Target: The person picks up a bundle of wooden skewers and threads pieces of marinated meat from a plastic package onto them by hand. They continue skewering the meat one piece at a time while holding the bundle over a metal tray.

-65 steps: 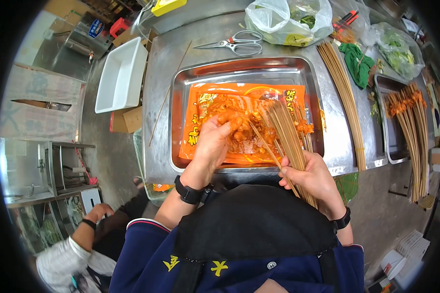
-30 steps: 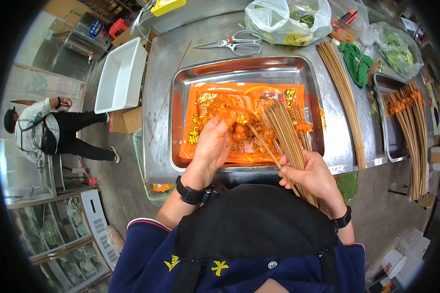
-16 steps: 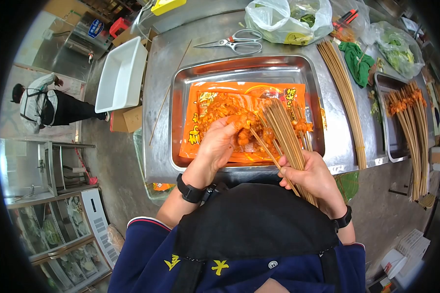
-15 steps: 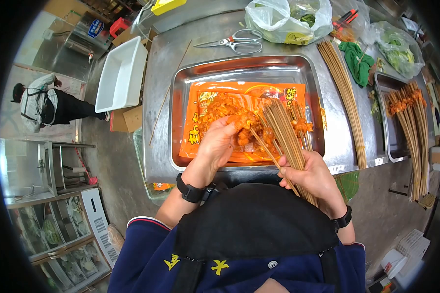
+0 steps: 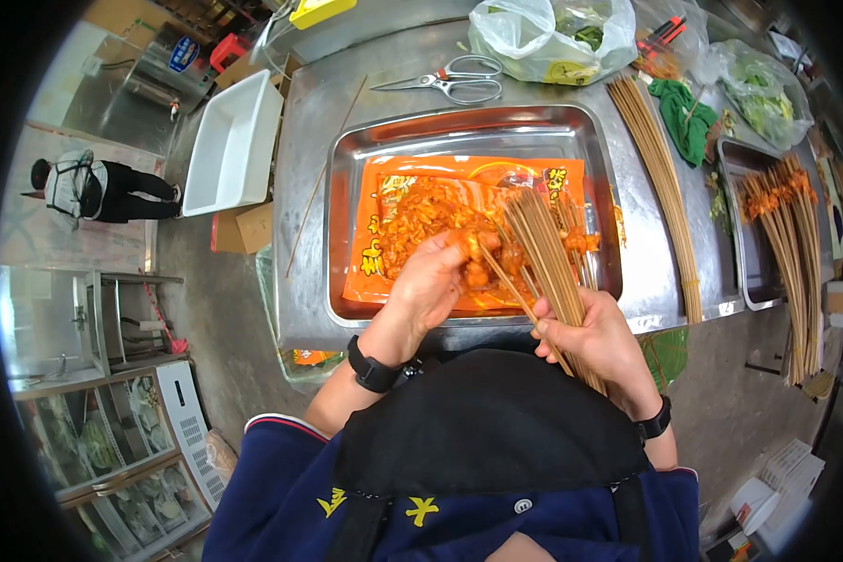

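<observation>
My right hand (image 5: pixel 598 339) is wrapped around a bundle of bamboo skewers (image 5: pixel 545 245), with one skewer (image 5: pixel 504 275) angled out to the left. At that skewer's tip, my left hand (image 5: pixel 429 283) pinches a piece of red-sauced meat (image 5: pixel 470 245); how far the skewer goes into it is hidden by the fingers. Beneath my hands, a heap of marinated meat pieces (image 5: pixel 410 221) lies on orange printed packaging (image 5: pixel 525 171) inside a steel tray (image 5: pixel 440 140). Several skewers with meat (image 5: pixel 581 243) rest at the tray's right side.
Scissors (image 5: pixel 445 81) lie behind the tray. Loose skewers (image 5: pixel 660 197) and a green cloth (image 5: pixel 682 122) are to the right, beside another tray (image 5: pixel 747 251) with loaded skewers (image 5: pixel 787 225). A white bin (image 5: pixel 232 145) stands left; farther off is a person (image 5: pixel 94 187).
My left hand has shifted slightly right with the meat, along the angled skewer. My right hand stays put. The person in the background has changed posture and stands slightly farther left.
</observation>
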The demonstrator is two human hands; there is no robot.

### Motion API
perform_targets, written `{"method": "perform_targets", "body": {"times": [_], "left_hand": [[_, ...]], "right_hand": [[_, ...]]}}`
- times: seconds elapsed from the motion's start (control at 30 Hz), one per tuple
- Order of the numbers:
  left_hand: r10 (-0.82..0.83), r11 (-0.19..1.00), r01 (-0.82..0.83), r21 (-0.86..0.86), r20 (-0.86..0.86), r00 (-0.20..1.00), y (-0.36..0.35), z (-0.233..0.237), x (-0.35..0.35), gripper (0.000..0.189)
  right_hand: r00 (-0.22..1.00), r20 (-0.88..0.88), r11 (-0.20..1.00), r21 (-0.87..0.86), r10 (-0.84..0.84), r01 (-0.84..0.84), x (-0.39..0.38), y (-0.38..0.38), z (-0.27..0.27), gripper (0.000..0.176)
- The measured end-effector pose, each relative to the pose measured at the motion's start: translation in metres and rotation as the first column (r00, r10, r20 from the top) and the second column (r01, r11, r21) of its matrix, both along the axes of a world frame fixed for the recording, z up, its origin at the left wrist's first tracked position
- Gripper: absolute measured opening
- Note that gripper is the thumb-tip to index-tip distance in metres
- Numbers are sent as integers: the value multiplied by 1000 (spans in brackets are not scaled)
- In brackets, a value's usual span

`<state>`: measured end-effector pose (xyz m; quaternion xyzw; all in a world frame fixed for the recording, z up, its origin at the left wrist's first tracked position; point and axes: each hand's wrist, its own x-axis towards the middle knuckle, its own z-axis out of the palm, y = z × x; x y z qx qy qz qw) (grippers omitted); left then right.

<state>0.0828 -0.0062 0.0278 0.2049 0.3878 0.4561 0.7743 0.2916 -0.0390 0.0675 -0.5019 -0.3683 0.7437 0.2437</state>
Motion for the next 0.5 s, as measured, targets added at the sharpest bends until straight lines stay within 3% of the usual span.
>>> {"method": "perform_targets", "body": {"times": [0.2,0.27,0.37,0.5], "left_hand": [[46,999,-47,-4,-56,997,2,5,0,24],[216,975,-217,-37,-16,976,2,16,2,24],[83,994,-82,79,-16,996,3,7,-5,23],[94,988,-86,130,-62,994,5,3,-2,21]], "right_hand": [[998,-39,999,3,-53,53,3,1,-2,16],[997,-48,998,-6,-55,55,4,1,-2,15],[998,-24,998,-14,-56,55,2,1,0,15],[998,-40,999,-10,-46,46,3,1,-2,14]]}}
